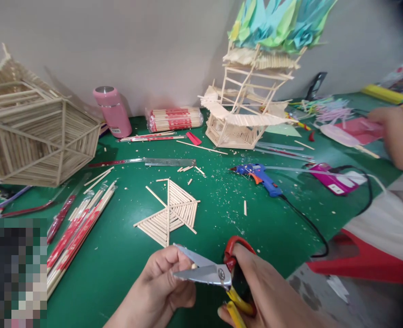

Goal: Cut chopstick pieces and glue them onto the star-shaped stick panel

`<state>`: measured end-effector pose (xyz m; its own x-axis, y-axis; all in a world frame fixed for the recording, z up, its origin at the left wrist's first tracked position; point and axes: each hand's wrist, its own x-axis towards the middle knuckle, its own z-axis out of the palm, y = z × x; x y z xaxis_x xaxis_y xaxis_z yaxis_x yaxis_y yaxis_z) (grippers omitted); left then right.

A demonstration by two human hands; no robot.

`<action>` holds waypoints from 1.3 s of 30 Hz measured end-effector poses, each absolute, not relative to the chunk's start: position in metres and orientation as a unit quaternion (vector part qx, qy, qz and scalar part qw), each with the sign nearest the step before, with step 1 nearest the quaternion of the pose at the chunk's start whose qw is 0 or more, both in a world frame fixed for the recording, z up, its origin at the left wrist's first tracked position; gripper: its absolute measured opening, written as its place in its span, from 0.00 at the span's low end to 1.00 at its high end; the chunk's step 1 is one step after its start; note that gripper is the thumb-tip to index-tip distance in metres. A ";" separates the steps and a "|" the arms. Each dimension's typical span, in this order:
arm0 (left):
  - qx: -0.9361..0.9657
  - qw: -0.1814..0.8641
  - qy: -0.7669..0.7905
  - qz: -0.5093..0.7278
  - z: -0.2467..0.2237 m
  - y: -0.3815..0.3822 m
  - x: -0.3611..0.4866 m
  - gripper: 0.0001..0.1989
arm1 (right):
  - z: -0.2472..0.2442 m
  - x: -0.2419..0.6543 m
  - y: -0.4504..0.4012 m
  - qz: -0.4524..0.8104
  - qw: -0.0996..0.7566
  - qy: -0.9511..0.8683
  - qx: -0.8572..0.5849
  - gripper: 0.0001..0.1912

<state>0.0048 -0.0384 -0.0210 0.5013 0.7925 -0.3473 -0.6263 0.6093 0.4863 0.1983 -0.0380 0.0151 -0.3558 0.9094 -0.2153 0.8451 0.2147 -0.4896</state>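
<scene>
My right hand (256, 278) grips a pair of scissors (208, 273) with red and yellow handles, the blades apart and pointing left. Closed fingers of my left hand (163, 282) pinch a thin wooden stick (193, 266); only its pale tip shows, between the blades, and the rest is hidden in the hand. Just beyond my hands, a flat six-spoked frame of wooden sticks (168, 207) lies on the green table (218, 209). Two areas between its spokes are filled with rows of shorter sticks.
A blue glue gun (259, 177) with a black cord lies to the right. Wrapped chopsticks (81, 237) and a large stick structure (40, 136) stand left. A pink bottle (112, 111) and stick tower (249, 100) are behind. Another person's hand (396, 132) is at far right.
</scene>
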 end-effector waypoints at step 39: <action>0.187 0.815 0.308 0.454 -0.022 -0.036 0.004 0.10 | 0.021 0.206 -0.033 0.280 0.075 -0.774 -0.564 0.12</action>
<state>0.0036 -0.0355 -0.0220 0.3975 0.8551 -0.3328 -0.6248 0.5178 0.5843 0.2064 -0.0328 0.0210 -0.3537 0.9139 -0.1993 0.8302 0.2085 -0.5170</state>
